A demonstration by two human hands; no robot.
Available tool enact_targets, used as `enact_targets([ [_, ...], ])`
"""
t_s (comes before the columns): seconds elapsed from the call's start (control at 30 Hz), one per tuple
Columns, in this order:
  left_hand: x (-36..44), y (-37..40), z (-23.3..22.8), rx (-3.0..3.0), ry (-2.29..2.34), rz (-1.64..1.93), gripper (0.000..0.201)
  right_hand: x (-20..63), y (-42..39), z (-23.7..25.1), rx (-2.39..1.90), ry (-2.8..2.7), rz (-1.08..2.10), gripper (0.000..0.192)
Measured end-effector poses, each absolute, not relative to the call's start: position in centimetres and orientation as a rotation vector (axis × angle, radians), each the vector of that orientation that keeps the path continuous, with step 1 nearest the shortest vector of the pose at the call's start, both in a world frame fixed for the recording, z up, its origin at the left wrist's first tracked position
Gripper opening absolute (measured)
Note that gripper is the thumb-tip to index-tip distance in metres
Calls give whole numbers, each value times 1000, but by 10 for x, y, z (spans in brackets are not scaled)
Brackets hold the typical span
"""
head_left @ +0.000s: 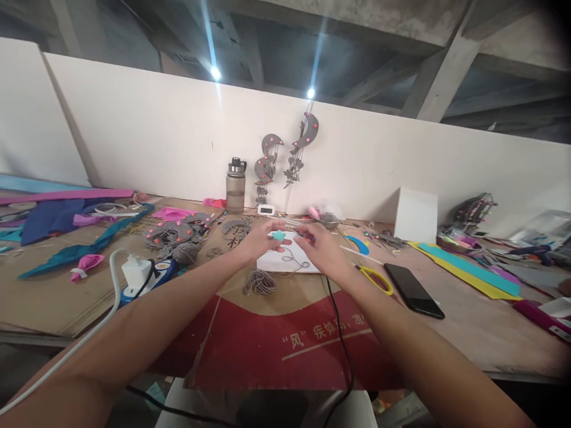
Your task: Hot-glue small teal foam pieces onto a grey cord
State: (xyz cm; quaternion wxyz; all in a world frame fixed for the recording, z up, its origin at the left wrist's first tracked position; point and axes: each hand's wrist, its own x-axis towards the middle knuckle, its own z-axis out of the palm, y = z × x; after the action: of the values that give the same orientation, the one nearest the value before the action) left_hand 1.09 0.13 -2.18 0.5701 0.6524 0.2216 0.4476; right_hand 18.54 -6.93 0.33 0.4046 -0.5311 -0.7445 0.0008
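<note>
My left hand (261,242) is closed on a small turquoise star-shaped piece (279,235), held above a white sheet (267,261). Just right of it, my right hand (322,245) has its fingers bent together in a pinch; what sits between them is too small to tell. A thin grey yarn (292,259) loops over the sheet below both hands. Closer to me lies a bundle of grey yarn (261,282) on the cardboard.
Right of my hands lie yellow-handled scissors (377,280) and a black phone (414,290). A black cable (339,327) crosses the red cardboard (267,351). At the back stand a water bottle (235,187) and a small clock (266,210). Grey moon-shaped hangings (307,131) hang at the wall.
</note>
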Motion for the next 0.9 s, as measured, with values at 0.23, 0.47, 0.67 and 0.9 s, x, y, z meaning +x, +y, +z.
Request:
enact_targets([
  [0.23, 8, 6, -25, 1437, 553, 1054, 52, 159, -26, -8, -1273, -1875, 209, 11],
  [0.47, -2, 15, -42, 1263, 729, 1089, 22, 146, -7, -31, -1128, -1556, 592, 17],
  [0.67, -5, 17, -45, 1311, 841, 1123, 15, 146, 0, -41, -1070, -1555, 793, 23],
  [0.9, -2, 10, -43, 1269, 827, 1185, 26, 143, -5, -49, -1112, -1536, 633, 19],
])
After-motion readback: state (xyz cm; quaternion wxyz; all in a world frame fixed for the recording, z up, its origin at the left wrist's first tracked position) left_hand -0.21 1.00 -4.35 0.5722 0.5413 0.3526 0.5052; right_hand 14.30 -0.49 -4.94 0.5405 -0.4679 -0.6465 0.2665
